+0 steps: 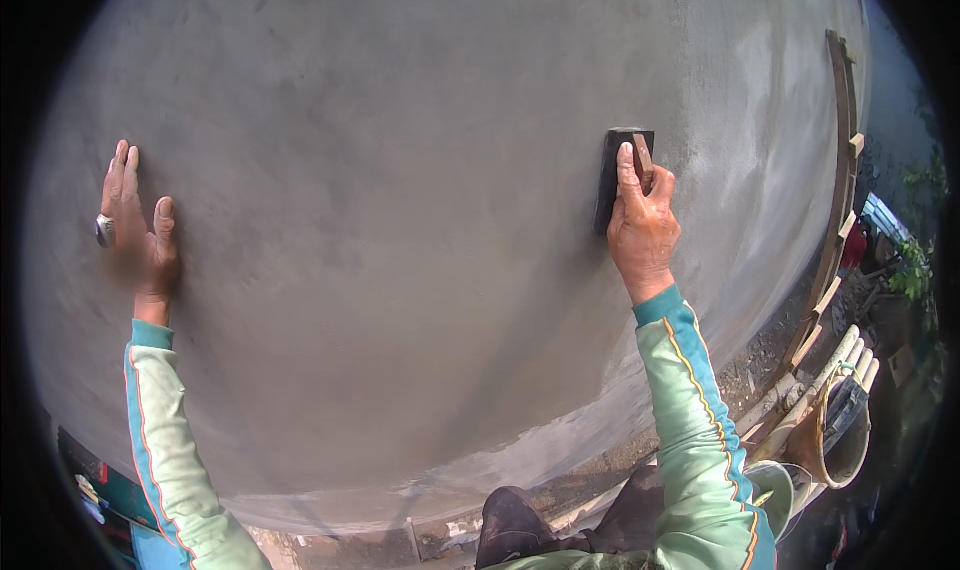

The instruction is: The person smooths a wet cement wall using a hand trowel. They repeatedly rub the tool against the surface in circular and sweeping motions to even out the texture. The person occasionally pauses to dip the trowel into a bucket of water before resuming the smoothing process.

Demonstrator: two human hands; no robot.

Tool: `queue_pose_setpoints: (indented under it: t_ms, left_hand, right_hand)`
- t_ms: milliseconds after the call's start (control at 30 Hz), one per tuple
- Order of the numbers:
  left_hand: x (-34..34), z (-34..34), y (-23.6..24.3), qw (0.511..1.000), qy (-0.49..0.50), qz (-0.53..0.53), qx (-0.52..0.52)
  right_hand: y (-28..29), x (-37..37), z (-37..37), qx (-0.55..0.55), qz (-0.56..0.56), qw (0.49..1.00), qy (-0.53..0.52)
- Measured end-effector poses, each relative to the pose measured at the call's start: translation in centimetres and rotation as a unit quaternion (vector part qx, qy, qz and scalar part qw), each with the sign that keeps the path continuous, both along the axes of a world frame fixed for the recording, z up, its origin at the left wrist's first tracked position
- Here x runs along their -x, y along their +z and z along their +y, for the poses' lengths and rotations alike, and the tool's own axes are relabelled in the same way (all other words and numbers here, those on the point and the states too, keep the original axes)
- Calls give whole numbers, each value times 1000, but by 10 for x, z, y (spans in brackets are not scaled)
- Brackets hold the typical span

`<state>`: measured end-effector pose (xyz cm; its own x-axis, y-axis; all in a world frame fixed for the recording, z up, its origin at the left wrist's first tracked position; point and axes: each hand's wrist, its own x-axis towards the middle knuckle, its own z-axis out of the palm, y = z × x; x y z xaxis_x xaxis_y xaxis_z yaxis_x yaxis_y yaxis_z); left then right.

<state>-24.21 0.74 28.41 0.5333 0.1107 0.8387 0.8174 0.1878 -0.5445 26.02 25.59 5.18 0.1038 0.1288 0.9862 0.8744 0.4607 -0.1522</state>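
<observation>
A grey plastered wall [390, 220] fills most of the view, smooth in the middle and lighter, more uneven toward the right. My right hand [645, 220] grips the wooden handle of a dark, flat plastering trowel [607, 195], its thumb stretched up along the handle. The trowel's blade lies upright against the wall or very close to it. At the far left my left hand [143, 240] is raised to the wall with fingers and thumb extended, holding nothing. It wears a ring [105, 231]; whether the palm presses the plaster cannot be made out.
On the right a wooden ladder-like frame [838, 190] rises alongside the wall. Below it stand a brown bucket [812, 445] with a dark object in it and a pale green bucket [772, 495], beside light poles [850, 355]. My knees [515, 525] show at the lower edge.
</observation>
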Motion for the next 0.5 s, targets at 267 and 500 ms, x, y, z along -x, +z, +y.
queue_pose_setpoints:
  t_ms: [267,500]
  left_hand:
    - [0,0,1,1000,6,9,5]
    - [1,0,-1,1000,-7,12,7]
  right_hand:
    - [2,11,-5,45,105,993,-7]
    - [93,15,-5,-95,-32,994,46]
